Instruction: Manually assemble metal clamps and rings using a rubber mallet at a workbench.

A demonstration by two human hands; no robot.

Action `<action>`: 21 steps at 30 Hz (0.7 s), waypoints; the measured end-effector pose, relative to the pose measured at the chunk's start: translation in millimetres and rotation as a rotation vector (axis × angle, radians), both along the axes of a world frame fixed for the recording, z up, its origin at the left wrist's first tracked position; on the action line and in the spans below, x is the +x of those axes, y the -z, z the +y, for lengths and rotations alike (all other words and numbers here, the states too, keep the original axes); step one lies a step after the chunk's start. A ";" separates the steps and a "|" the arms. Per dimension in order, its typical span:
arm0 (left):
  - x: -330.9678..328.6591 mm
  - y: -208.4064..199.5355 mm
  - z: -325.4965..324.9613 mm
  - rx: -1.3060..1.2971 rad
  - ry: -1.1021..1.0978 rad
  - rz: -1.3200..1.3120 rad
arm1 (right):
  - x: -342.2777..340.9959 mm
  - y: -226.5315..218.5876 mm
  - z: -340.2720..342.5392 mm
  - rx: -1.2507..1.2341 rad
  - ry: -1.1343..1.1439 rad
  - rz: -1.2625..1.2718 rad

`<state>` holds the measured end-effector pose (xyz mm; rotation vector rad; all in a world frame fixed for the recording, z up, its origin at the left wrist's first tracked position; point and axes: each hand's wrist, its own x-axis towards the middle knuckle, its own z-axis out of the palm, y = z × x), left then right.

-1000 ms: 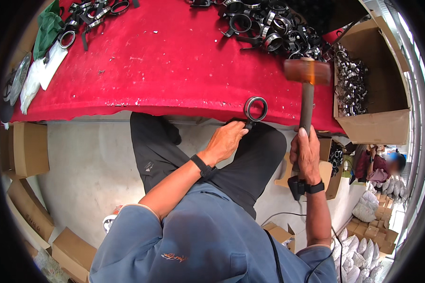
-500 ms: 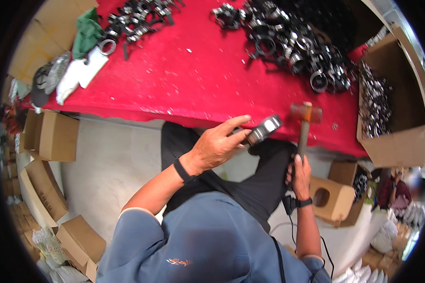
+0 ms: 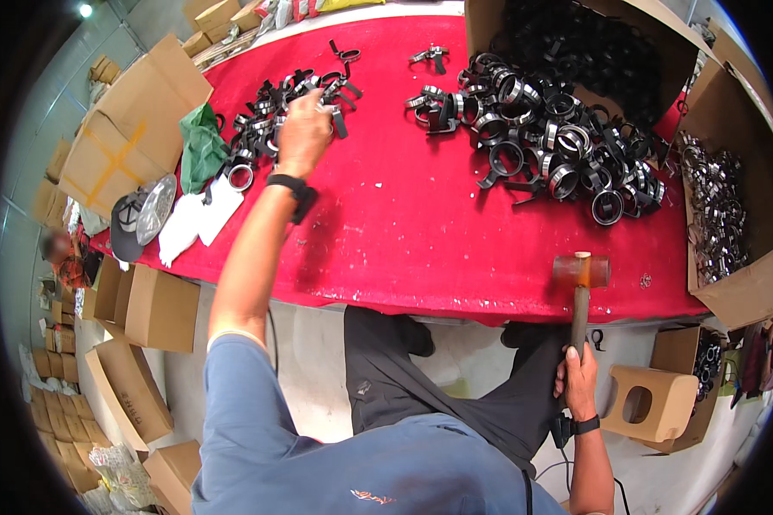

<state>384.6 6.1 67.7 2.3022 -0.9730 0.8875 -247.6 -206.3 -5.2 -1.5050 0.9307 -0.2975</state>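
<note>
My left hand [image 3: 304, 136] reaches over the left pile of metal rings with black arms [image 3: 253, 130]. A shiny bit shows by its fingertips, but whether the fingers grip a ring is hidden among the pile. My right hand [image 3: 578, 375] is closed round the wooden handle of a mallet [image 3: 581, 273]. The mallet stands upright near the front edge of the red-covered table [image 3: 386, 232], its brownish head level with the cloth's near part. A larger heap of the same black-and-silver rings [image 3: 541, 137] lies at the right.
An open carton [image 3: 734, 283] of shiny metal rings stands at the right edge, with a box of black parts [image 3: 575, 43] behind the heap. On the left lie a green cloth [image 3: 201, 148], a cap [image 3: 127, 225] and white gloves [image 3: 180, 232]. Cartons [image 3: 163, 309] stand on the floor.
My left hand has moved from near my lap, where it held a ring, forward and left to the left pile. The right hand still holds the mallet. The view has shifted.
</note>
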 end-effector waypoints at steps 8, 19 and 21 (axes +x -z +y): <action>-37.2 19.7 -178.2 0.546 0.295 0.118 | -1.8 2.8 1.6 -0.017 0.029 -0.002; -77.1 -5.3 -175.7 -0.638 0.376 1.343 | -22.8 10.3 -3.5 0.002 0.081 -0.079; -91.2 20.3 -163.0 -0.897 0.430 1.555 | -23.9 11.3 -3.3 -0.004 0.077 -0.094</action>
